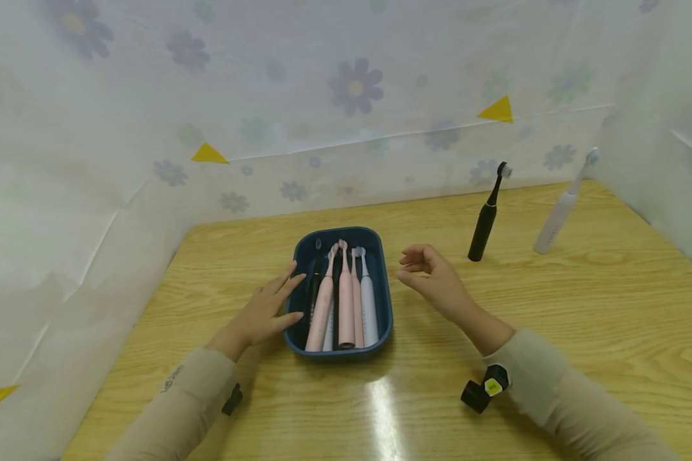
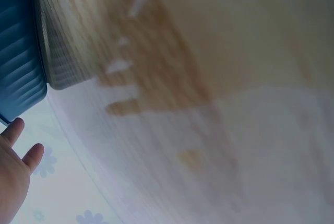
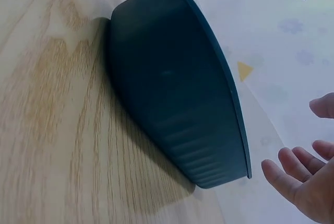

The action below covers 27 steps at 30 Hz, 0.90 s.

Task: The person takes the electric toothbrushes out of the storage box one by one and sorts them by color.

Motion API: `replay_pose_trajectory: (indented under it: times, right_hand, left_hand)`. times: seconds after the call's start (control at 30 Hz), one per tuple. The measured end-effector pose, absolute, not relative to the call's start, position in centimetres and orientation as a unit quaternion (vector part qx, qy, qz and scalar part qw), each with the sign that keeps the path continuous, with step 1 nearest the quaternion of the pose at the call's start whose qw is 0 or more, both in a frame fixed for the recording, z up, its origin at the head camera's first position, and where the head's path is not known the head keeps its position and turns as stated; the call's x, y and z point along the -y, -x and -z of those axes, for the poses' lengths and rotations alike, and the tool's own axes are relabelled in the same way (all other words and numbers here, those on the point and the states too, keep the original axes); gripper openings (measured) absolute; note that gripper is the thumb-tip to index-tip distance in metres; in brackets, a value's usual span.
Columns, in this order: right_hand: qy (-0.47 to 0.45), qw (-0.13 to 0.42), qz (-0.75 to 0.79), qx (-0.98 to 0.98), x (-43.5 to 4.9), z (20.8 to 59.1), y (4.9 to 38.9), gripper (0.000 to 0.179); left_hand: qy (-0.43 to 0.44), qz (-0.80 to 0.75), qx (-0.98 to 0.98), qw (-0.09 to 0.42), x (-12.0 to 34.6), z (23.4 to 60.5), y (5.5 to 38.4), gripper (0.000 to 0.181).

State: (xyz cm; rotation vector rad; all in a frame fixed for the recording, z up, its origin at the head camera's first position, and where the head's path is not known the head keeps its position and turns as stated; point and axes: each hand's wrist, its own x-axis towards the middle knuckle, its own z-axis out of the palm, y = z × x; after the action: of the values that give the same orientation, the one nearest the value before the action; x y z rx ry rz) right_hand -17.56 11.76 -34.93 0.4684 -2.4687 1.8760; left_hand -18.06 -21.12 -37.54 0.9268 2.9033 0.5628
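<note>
A dark blue bin (image 1: 387,291) stands on the table with several electric toothbrushes lying in it. Among them are pink toothbrushes (image 1: 346,314), a white toothbrush (image 1: 370,314) and black ones partly hidden underneath. My left hand (image 1: 262,312) is at the bin's left side, its fingers extended and spread over the rim. In the left wrist view, two of its fingertips (image 2: 15,130) show close to the bin's corner. To the right of the bin, my right hand (image 1: 435,282) hovers with loosely bent fingers and holds nothing. The right wrist view shows it beside the bin's outer wall (image 3: 167,78).
A black electric toothbrush (image 1: 484,232) stands upright at the back right of the wooden table (image 1: 438,397). Farther right stands a pale pinkish-white toothbrush (image 1: 555,221). A flower-patterned sheet (image 1: 300,96) with yellow triangles hangs behind the table, and white sheets flank both sides.
</note>
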Motion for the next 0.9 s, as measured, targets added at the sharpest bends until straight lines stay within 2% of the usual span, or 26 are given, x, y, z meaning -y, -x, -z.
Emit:
replay_pose_trajectory:
  times: [0.33, 0.53, 0.9]
  right_hand:
    - [-0.170, -0.028, -0.616, 0.769, -9.8, 34.2, 17.4, 0.041]
    - [-0.177, -0.066, -0.613, 0.768, -8.8, 34.0, 17.5, 0.038]
    - [-0.194, -0.130, -0.585, 0.776, -6.9, 34.3, 17.9, 0.044]
  left_hand:
    - [-0.299, -0.184, -0.936, 0.023, 21.1, 37.6, 18.2, 0.066]
    - [-0.297, -0.184, -0.936, 0.026, 21.1, 37.6, 18.2, 0.066]
    - [-0.296, -0.182, -0.937, 0.026, 21.1, 37.8, 18.3, 0.065]
